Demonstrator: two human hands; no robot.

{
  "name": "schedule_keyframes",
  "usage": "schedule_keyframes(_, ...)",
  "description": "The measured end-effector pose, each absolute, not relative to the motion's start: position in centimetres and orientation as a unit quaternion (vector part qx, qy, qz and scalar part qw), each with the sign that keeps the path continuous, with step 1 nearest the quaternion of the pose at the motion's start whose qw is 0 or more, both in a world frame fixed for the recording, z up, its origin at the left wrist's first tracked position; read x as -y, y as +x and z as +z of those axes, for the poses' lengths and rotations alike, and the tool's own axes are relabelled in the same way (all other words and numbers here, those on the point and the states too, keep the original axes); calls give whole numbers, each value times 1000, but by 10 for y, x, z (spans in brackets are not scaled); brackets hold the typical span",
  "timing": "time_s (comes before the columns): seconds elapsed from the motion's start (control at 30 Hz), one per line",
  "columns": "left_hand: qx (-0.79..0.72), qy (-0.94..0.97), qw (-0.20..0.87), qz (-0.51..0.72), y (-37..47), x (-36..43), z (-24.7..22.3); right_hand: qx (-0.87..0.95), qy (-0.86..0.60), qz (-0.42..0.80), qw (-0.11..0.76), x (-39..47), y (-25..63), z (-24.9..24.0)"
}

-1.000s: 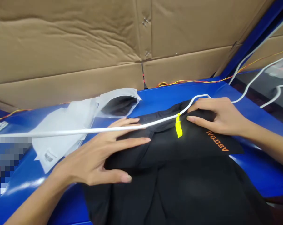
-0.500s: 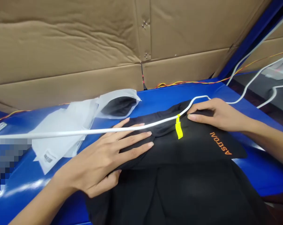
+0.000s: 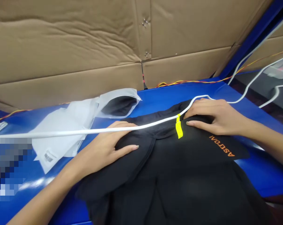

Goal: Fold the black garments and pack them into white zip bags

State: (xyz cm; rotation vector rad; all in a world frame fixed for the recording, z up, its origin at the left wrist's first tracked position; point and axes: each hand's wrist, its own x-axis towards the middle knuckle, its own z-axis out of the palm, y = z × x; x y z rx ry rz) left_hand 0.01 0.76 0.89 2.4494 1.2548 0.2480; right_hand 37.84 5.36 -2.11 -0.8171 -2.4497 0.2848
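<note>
A folded black fabric item (image 3: 190,175) with orange lettering reading "AstroAI" lies on the blue table in front of me. At its upper left edge, my left hand (image 3: 108,147) grips the cloth, thumb on top, with the other fingers partly hidden behind the fold. My right hand (image 3: 214,115) pinches the far edge on the right, its fingers bent over the cloth and the thumb against the near face. Across the view, over both hands' area, runs a white cable (image 3: 104,130) with a yellow tag (image 3: 179,129) on it.
White plastic bags (image 3: 62,125) lie on the blue table (image 3: 151,101) at the left, one with a barcode label. Another clear bag (image 3: 120,103) holds something black. Brown cardboard (image 3: 85,40) walls the back. Twisted red and yellow wires (image 3: 186,82) run along its base.
My left hand went from spread flat on the cloth to gripping its far left edge. A curved flap now shows there. My right hand's fingers have bent further over the edge.
</note>
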Motion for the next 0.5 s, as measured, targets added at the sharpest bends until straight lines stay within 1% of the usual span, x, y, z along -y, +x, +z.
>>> schedule_keyframes(0.13, -460, 852, 196, 154, 5, -11, 5, 912, -315, 31, 261, -49, 378, -19)
schedule_keyframes(0.27, -467, 846, 174, 191, 11, -6, 8, 922, -303, 21, 240, -43, 378, -14)
schedule_keyframes(0.37, -475, 840, 184, 187, 12, -4, 10, 918, -320, 38, 229, -40, 379, -12)
schedule_keyframes(0.5, -465, 846, 225, 130, 8, -5, 11, 905, -349, 107, 220, -37, 382, -7)
